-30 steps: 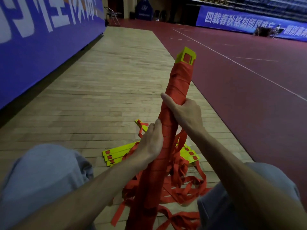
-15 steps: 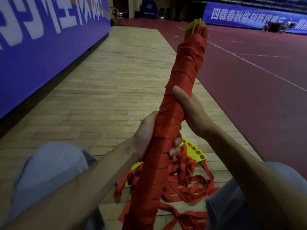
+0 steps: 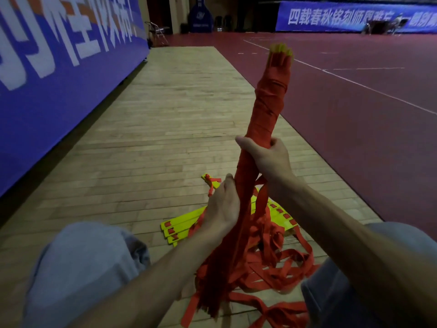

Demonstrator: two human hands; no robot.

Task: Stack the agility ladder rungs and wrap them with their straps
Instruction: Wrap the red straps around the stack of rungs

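Both hands hold one bundle (image 3: 267, 107). The right hand (image 3: 267, 159) is closed round its middle, with the thumb across the near side, and props it tilted up and away from the body. The left hand (image 3: 223, 207) grips the same bundle just below. Its fingertips are hidden behind the red wrapping, so I judge, rather than see, that it pins the last turn to stop the winding from slackening.

Yellow rung tips (image 3: 281, 48) poke from the top end, so the stacked rungs sit inside and strap covers the upper length. The lower end drops between the knees (image 3: 82, 263) toward the wooden floor (image 3: 165, 138), where loose straps (image 3: 272, 268) lie in a tangled heap. More yellow rungs (image 3: 182, 224) lie flat on the floor just beyond, partly under that heap. I cannot tell whether they belong to the same ladder.

Holding the bundle upright probably lets the free strap hang and feed cleanly. The wrapping looks well along, with the loose tail left to wind and likely to snag.
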